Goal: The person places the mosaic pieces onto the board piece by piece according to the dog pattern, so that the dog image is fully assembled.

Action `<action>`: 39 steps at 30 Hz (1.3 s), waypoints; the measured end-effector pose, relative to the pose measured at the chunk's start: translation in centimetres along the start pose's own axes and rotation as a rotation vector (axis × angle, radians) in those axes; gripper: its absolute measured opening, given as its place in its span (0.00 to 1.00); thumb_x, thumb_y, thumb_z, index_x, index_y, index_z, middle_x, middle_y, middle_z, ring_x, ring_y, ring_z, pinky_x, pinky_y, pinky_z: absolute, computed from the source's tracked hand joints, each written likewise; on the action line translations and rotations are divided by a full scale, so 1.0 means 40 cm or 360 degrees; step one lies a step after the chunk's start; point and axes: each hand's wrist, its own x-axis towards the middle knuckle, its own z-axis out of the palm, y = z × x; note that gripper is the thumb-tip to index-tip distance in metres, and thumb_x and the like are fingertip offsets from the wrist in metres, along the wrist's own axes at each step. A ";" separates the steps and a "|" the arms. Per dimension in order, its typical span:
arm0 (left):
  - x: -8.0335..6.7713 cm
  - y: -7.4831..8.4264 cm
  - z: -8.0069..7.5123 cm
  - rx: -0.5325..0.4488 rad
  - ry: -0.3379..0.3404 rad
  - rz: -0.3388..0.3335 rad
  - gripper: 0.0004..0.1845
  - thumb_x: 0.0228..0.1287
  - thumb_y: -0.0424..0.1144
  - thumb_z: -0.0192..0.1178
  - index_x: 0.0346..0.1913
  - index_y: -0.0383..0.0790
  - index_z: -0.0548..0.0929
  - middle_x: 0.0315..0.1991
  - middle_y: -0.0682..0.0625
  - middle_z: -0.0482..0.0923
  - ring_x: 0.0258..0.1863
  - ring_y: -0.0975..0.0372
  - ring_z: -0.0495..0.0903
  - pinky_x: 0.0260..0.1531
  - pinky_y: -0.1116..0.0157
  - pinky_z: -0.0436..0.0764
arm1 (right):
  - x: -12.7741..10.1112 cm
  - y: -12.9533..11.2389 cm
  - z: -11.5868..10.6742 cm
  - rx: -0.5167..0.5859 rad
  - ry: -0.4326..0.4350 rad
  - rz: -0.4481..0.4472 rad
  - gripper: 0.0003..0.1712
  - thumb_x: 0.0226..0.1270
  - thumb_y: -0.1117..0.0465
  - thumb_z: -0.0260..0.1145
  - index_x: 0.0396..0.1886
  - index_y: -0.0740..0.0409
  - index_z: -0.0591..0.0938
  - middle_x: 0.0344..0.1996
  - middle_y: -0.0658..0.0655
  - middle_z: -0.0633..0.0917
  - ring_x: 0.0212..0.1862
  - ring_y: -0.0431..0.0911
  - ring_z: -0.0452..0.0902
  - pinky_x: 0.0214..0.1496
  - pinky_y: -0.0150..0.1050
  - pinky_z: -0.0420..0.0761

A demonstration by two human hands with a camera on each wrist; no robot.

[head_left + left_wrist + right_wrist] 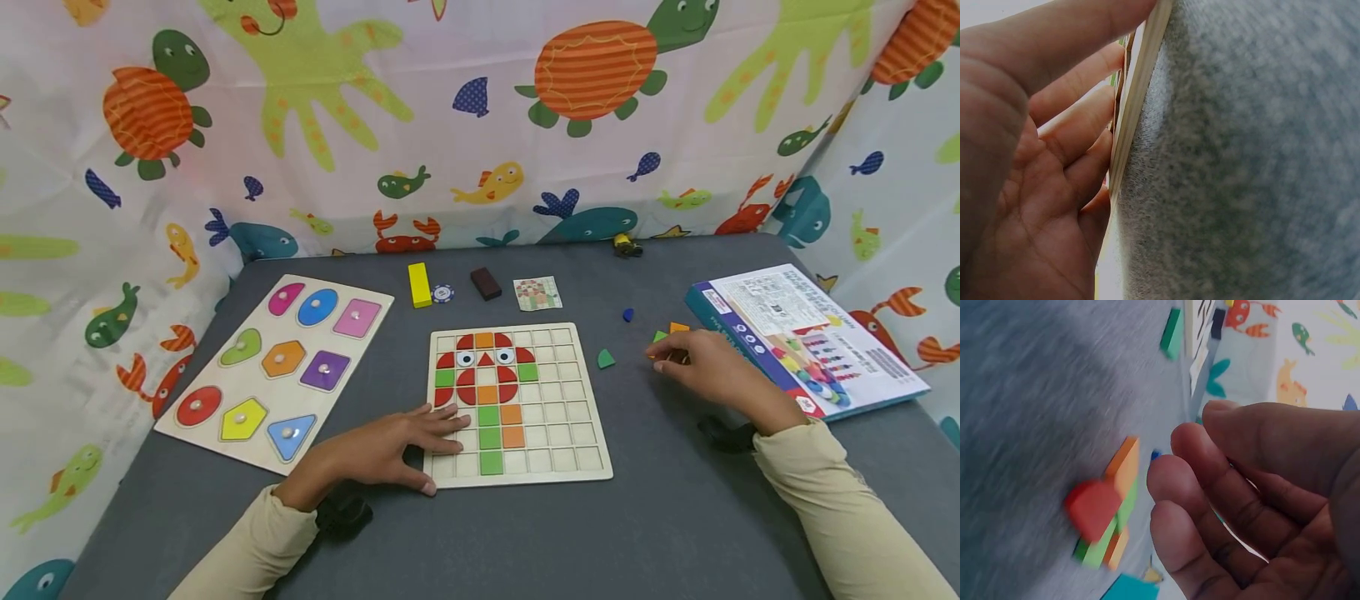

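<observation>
**Tile pickup beside grid board**

Left hand [397, 446] flat, fingers straight, pressing grid board [562, 400] at its left edge. Right hand [705, 367] right of board, fingers loosely curled over tile pile [1107, 506], holding nothing. Risk: scattering tiles through a hasty grab; board sliding if pressure eases.

Kids' playroom: sea-animal curtains [480, 125], shape puzzles [277, 367].

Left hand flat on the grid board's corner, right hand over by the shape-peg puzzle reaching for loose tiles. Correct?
Not quite. The right hand is by the blue box, not the shape-peg puzzle, which lies on the far left. The head view shows it. The left hand does rest on the grid board.
</observation>
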 end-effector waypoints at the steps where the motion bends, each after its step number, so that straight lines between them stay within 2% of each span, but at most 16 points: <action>1: 0.000 -0.001 0.000 -0.0002 0.0000 -0.0004 0.34 0.59 0.51 0.69 0.68 0.52 0.73 0.74 0.60 0.55 0.75 0.64 0.44 0.70 0.51 0.50 | -0.006 0.007 -0.004 -0.0002 -0.0005 0.0026 0.12 0.65 0.67 0.66 0.47 0.67 0.84 0.34 0.53 0.83 0.35 0.46 0.75 0.34 0.40 0.77; 6: 0.001 -0.003 0.001 -0.0014 0.0001 -0.0010 0.34 0.59 0.51 0.69 0.68 0.52 0.73 0.74 0.61 0.55 0.75 0.65 0.44 0.70 0.51 0.50 | -0.033 0.043 -0.013 0.0024 -0.0015 0.0100 0.12 0.66 0.65 0.67 0.47 0.66 0.84 0.36 0.55 0.84 0.36 0.48 0.76 0.35 0.39 0.77; 12: -0.004 -0.002 0.004 -0.0016 0.0008 -0.0044 0.34 0.58 0.51 0.70 0.68 0.54 0.73 0.74 0.61 0.56 0.75 0.64 0.44 0.70 0.50 0.52 | -0.053 0.076 -0.005 0.0065 -0.0007 0.0164 0.15 0.66 0.66 0.66 0.49 0.70 0.82 0.39 0.59 0.85 0.38 0.49 0.77 0.36 0.38 0.78; 18: -0.004 -0.001 0.002 -0.0038 0.0005 -0.0038 0.33 0.58 0.50 0.70 0.68 0.53 0.73 0.74 0.62 0.55 0.75 0.64 0.43 0.70 0.50 0.51 | -0.046 0.089 0.009 0.0023 0.0012 0.0153 0.15 0.64 0.64 0.69 0.47 0.69 0.84 0.37 0.58 0.84 0.35 0.47 0.76 0.34 0.38 0.77; 24: 0.000 -0.002 0.000 -0.0051 0.0007 -0.0028 0.33 0.58 0.50 0.70 0.68 0.53 0.73 0.74 0.62 0.54 0.75 0.64 0.42 0.70 0.50 0.51 | -0.032 0.085 0.008 -0.0046 -0.0033 0.0103 0.14 0.62 0.66 0.68 0.46 0.68 0.84 0.34 0.56 0.82 0.31 0.46 0.72 0.30 0.39 0.73; 31: 0.001 0.001 -0.003 -0.0052 0.0004 -0.0016 0.33 0.59 0.50 0.69 0.68 0.52 0.74 0.74 0.60 0.55 0.75 0.64 0.43 0.70 0.50 0.51 | -0.014 0.064 0.017 0.0036 -0.0021 0.0123 0.08 0.60 0.68 0.69 0.39 0.64 0.82 0.30 0.53 0.80 0.30 0.46 0.71 0.30 0.38 0.74; 39: 0.000 0.000 -0.002 -0.0042 -0.0004 -0.0017 0.33 0.59 0.50 0.69 0.68 0.52 0.74 0.74 0.61 0.55 0.75 0.64 0.43 0.70 0.50 0.51 | 0.015 0.023 0.039 0.0035 -0.0067 -0.0004 0.08 0.64 0.68 0.66 0.43 0.63 0.84 0.32 0.51 0.82 0.31 0.43 0.74 0.33 0.39 0.76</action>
